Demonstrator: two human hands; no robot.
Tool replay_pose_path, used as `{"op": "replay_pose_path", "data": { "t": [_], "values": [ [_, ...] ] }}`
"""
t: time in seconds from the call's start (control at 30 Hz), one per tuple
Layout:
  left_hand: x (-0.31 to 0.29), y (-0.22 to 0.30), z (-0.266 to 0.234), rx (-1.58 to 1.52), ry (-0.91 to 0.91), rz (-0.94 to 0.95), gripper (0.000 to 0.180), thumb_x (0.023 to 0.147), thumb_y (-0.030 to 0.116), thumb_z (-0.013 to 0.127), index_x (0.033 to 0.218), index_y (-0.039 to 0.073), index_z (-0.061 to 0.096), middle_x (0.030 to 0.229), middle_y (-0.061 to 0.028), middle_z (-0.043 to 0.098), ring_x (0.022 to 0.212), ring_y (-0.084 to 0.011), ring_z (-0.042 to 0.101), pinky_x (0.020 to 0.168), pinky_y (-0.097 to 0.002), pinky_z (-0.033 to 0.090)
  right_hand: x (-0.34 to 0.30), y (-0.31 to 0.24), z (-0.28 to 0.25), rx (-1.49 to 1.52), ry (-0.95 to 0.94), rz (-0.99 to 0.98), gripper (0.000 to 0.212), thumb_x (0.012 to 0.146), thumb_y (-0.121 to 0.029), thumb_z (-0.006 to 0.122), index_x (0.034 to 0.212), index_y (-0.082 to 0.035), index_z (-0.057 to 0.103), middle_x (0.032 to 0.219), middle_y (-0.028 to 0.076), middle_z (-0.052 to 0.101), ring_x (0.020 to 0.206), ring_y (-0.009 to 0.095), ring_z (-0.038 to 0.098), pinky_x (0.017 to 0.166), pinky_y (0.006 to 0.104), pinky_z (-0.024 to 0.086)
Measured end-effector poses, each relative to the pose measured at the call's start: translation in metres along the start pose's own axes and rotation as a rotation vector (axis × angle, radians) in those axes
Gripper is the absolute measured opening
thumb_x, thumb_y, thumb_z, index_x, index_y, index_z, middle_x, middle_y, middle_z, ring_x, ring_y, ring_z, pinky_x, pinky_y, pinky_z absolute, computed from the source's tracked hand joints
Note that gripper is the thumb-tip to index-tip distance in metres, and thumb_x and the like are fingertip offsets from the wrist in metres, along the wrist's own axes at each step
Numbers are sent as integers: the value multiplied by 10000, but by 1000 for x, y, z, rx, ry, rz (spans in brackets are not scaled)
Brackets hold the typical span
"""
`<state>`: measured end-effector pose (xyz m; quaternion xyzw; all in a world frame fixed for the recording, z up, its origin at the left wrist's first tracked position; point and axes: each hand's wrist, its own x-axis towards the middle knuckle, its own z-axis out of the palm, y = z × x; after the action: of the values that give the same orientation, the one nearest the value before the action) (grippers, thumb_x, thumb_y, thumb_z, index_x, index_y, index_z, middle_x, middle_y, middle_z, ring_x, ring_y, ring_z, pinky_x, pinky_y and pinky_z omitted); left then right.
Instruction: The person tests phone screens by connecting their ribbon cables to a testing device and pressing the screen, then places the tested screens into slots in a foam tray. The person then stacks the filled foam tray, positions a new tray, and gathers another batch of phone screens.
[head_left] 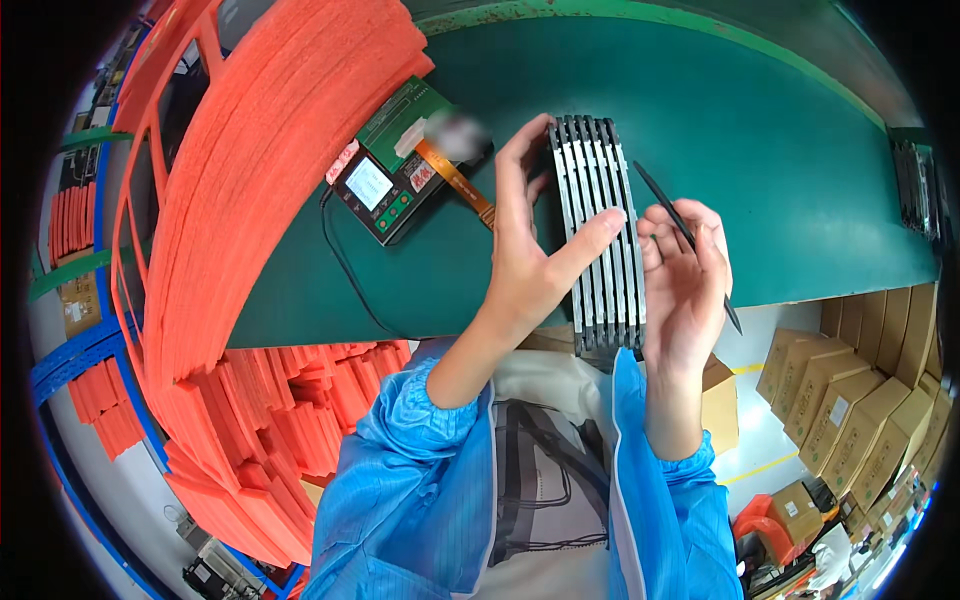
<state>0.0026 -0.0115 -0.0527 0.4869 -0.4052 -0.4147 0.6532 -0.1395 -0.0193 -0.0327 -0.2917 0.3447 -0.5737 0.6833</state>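
My left hand (530, 275) grips a stack of thin flat panels (598, 235) with silver edges and black ends, its thumb across the edges and its fingers behind the far left side. The stack stands on edge over the near side of the green table. Just right of it is my right hand (690, 270), palm up with curled fingers, holding a slim black pointed stick (654, 187) slantwise. The stick's upper tip is close to the panels, without clear contact. What the stack rests on is hidden.
Left of my hands lies a small tester (372, 190) with a lit screen, a green circuit board (405, 120), an orange ribbon cable (455, 183) and a black cord (345, 270). Red foam sheets (270, 130) pile up at the left. Cardboard boxes (850, 420) stand at the lower right.
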Motion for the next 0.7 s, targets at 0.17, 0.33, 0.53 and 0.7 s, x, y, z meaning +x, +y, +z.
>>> {"op": "replay_pose_path", "data": {
  "t": [0.17, 0.33, 0.53, 0.7],
  "values": [
    [7, 15, 5, 26, -51, -48, 851, 764, 175, 793, 1415, -17, 278, 1277, -180, 485, 1176, -230, 506, 1024, -376, 397, 0, -1, -1, 33, -10, 7, 321, 1003, -213, 486, 1173, 58, 507, 1064, 226, 611, 1039, 286, 620, 911, 380, 504],
    [11, 19, 5, -8, -84, -171, 855, 752, 144, 805, 1406, -14, 277, 1199, -153, 518, 1056, -190, 552, 943, -318, 448, 3, -3, 0, 23, -39, 31, 336, 1019, -222, 459, 1179, 70, 505, 1073, 228, 614, 1052, 275, 619, 891, 376, 514],
    [12, 12, 2, 90, -89, -125, 908, 733, 197, 828, 1419, -6, 269, 1239, -176, 491, 1120, -240, 517, 1009, -367, 403, 17, -33, -23, -523, 209, -170, 485, 1060, -362, 376, 994, 47, 628, 894, 122, 633, 693, 124, 560, 664, 267, 497],
    [12, 14, 2, 130, -88, -138, 912, 733, 257, 826, 1430, 22, 288, 1260, -185, 482, 1173, -282, 495, 1041, -402, 377, 32, -62, -41, -1329, 131, -527, 48, 957, -9, 564, 955, 13, 607, 773, 76, 590, 714, 163, 585, 676, 302, 483]
  ]
}}
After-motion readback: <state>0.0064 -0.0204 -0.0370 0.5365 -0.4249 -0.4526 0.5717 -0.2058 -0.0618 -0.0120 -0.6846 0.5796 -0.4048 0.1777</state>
